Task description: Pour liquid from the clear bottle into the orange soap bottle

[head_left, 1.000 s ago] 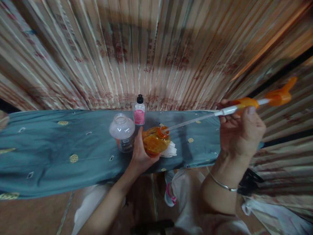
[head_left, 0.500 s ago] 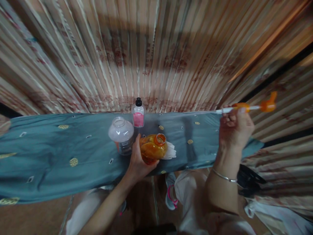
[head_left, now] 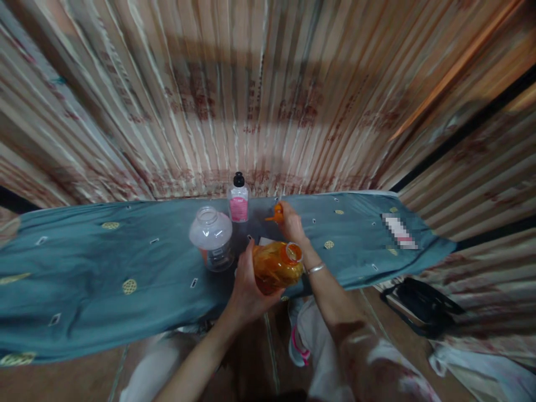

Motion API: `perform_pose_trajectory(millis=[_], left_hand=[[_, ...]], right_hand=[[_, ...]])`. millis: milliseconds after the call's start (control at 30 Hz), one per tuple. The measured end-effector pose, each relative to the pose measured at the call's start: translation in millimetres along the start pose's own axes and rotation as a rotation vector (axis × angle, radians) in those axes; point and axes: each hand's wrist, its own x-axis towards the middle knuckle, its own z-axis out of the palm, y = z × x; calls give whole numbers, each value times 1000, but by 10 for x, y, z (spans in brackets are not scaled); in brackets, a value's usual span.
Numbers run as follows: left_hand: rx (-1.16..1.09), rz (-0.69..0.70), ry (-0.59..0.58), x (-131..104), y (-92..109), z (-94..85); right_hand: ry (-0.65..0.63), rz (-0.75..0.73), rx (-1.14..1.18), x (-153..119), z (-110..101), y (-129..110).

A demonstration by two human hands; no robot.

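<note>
Curled in a wide grip, the left hand (head_left: pixel 251 290) holds an amber bottle (head_left: pixel 276 267) above the near edge of the bench (head_left: pixel 159 285), one digit raised along the bottle's left side and another lying across its lower near side. That bottle is uncapped and leans to the right, its round mouth up and facing right; whether its base touches the bench is hidden. Its see-through wall is orange all over, so how much it contains cannot be told.

Just beyond it, the right hand (head_left: pixel 292 223) is closed around an orange pump head (head_left: pixel 275 214), the spout pointing left; most of the finger hold is hidden. The right forearm reaches up and to the left, passing behind the bottle's mouth, with a silver bracelet (head_left: pixel 316 268) at the wrist.

Left of the amber bottle, a clear jar (head_left: pixel 211 237) stands upright and open, an orange patch low on its side; its contents are unclear. Near it, toward the curtain (head_left: pixel 234 95), a small clear bottle (head_left: pixel 239 205) with a pink label and black cap stands upright. Farther right, a pixelated patch (head_left: pixel 400 231) covers part of the bench.
</note>
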Motion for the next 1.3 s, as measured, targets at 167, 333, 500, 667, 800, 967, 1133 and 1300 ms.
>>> perform_pose_trajectory(millis=[167,333,500,667,800,967,1133,1300], left_hand=[[-28,-23,-59,-3,40,-33],[-27,-46,-90,-16,75,-23],[-16,15,-79,-41,71,-9],[4,86,-56,-38,67,-36],[47,98,-38,-9,50,-36],[85,90,62,54,-3,-32],[60,45,110,167,-44,-102],[12,55,64,300,-44,-118]], right_hand=[[-111,-46,-51,44,249,-62],[-175,-68,-62,38,465,-95],[-170,-67,-31,20,534,-31],[-138,-46,31,-32,462,69],[-97,-31,91,-84,309,95],[-42,-17,148,-211,13,81],[-22,-5,192,-354,-259,99],[-52,40,245,-469,-389,125]])
